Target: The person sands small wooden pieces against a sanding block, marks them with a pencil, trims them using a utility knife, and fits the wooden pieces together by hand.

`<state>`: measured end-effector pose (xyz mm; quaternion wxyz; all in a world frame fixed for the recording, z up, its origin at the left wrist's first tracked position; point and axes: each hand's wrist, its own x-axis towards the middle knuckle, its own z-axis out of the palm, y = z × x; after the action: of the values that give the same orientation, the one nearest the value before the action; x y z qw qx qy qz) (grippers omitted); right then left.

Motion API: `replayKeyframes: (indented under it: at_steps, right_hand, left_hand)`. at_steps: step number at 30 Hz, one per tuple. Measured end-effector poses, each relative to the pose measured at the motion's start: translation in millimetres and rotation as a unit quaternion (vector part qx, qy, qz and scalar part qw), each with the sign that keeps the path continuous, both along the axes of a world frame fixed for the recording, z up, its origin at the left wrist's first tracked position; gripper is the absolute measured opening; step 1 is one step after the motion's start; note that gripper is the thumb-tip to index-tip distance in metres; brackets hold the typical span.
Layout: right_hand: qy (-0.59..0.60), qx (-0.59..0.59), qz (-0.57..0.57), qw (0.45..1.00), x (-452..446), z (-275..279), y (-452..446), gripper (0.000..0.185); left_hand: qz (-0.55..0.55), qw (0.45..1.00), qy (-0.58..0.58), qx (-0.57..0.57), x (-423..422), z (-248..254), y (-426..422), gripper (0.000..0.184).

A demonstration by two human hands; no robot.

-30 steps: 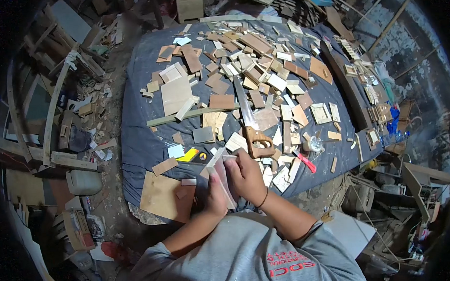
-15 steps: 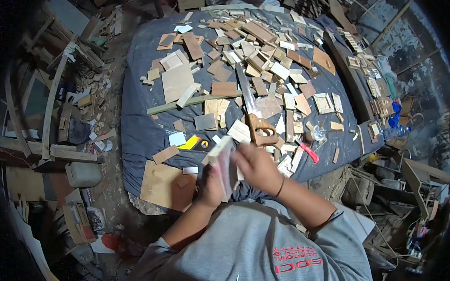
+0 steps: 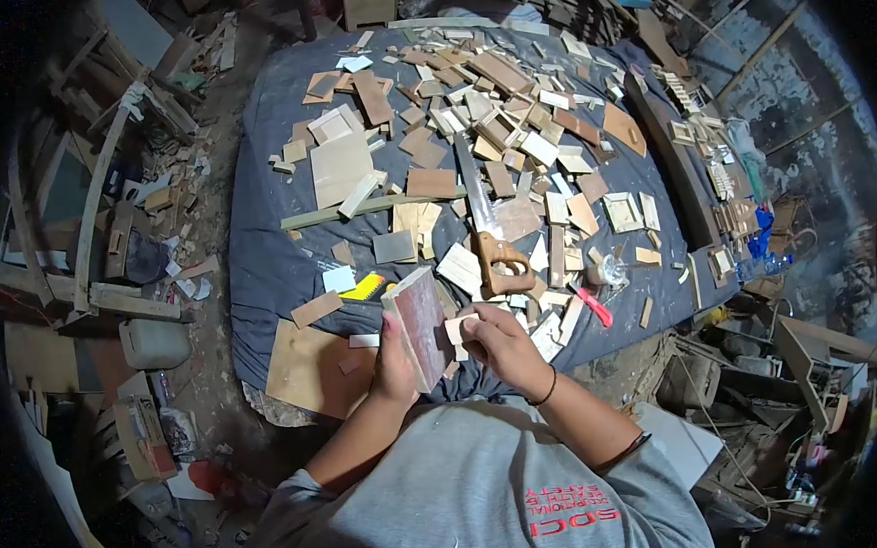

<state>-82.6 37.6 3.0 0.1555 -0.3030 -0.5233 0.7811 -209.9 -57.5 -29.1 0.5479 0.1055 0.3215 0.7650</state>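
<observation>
My left hand (image 3: 395, 369) is closed around the lower left edge of a wooden panel (image 3: 419, 323) with a pale rim and a worn reddish face. The panel is tilted up in front of my chest, its reddish face turned to the right. Pinched between the thumb and fingers of my right hand (image 3: 504, 344) is a small flat tan piece (image 3: 456, 329), close to the panel's face. Whether it is sandpaper or thin wood I cannot make out, nor whether it touches the panel. Just beyond my hands lies a handsaw (image 3: 504, 262) with a wooden handle.
Many wood offcuts (image 3: 430, 182) cover the dark cloth (image 3: 267, 212) on the table. Nearby lie a yellow-and-black packet (image 3: 364, 287), a red-handled tool (image 3: 594, 308) and a square plywood sheet (image 3: 311, 370). A long dark beam (image 3: 668, 164) runs along the right side.
My right hand, blurred against the panel before, is now lower, slightly to the right and sharp, with the tan piece showing. The panel has turned so more of its reddish face shows.
</observation>
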Motion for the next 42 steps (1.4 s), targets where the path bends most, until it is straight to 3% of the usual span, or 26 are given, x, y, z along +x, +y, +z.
replayKeyframes:
  at_steps: [7, 16, 20, 22, 23, 27, 28, 30, 31, 32, 34, 40, 42]
  right_hand:
    - [-0.056, 0.103, -0.003, 0.993, -2.5, -5.5, 1.7, 0.011]
    - [-0.045, 0.288, -0.083, 0.953, -13.7, 5.3, -10.0, 0.017]
    - [-0.033, 0.338, -0.115, 0.933, -12.9, 3.1, -29.1, 0.019]
    - [-0.055, 0.444, 0.003, 0.894, -0.9, -7.5, -49.2, 0.017]
    - [-0.033, 0.461, 0.006, 0.887, -2.2, -8.0, -51.4, 0.014]
    - [-0.032, 0.469, -0.1, 0.877, -23.4, 13.3, -30.9, 0.017]
    - [-0.043, 0.453, -0.041, 0.89, -16.5, 8.1, -40.6, 0.018]
    - [-0.069, 0.45, 0.145, 0.878, -4.7, 11.2, -46.8, 0.022]
    - [-0.095, 0.381, 0.183, 0.901, -3.4, 11.0, -47.1, 0.022]
    - [-0.095, 0.375, 0.182, 0.904, -5.0, 15.2, -44.9, 0.022]
    - [-0.056, 0.25, 0.14, 0.956, -14.6, 34.4, -28.2, 0.023]
    - [-0.068, 0.333, 0.124, 0.932, -10.8, 12.6, -5.1, 0.015]
    - [-0.082, 0.246, 0.108, 0.96, -8.7, 7.7, -4.3, 0.013]
  left_hand:
    - [-0.064, 0.997, 0.038, 0.008, 7.1, -11.8, -11.6, 0.084]
    - [-0.036, 0.984, 0.166, 0.057, 17.2, -24.9, -14.2, 0.082]
    - [-0.014, 0.986, 0.153, 0.056, 16.1, -19.1, -18.2, 0.083]
    - [0.033, 0.999, 0.039, 0.014, -1.2, -17.1, -18.9, 0.093]
    - [0.025, 0.999, 0.007, 0.033, -8.5, -10.6, -21.2, 0.089]
    - [0.116, 0.989, 0.079, 0.041, 33.6, 5.3, -13.8, 0.082]
    - [0.11, 0.986, 0.121, 0.022, 19.2, 18.1, -19.0, 0.081]
    - [0.1, 0.99, -0.076, 0.059, -19.6, -1.0, -21.9, 0.08]
    - [0.089, 0.994, -0.033, 0.06, -28.3, 11.3, -20.2, 0.081]
    - [0.087, 0.994, -0.033, 0.055, -28.3, 15.8, -21.3, 0.081]
    - [0.081, 0.994, 0.067, 0.001, -22.6, 20.5, -18.1, 0.084]
    - [0.029, 0.997, 0.065, 0.043, -6.5, 13.3, -24.8, 0.081]
    - [0.015, 0.997, 0.067, 0.02, 1.4, 9.3, -23.5, 0.086]
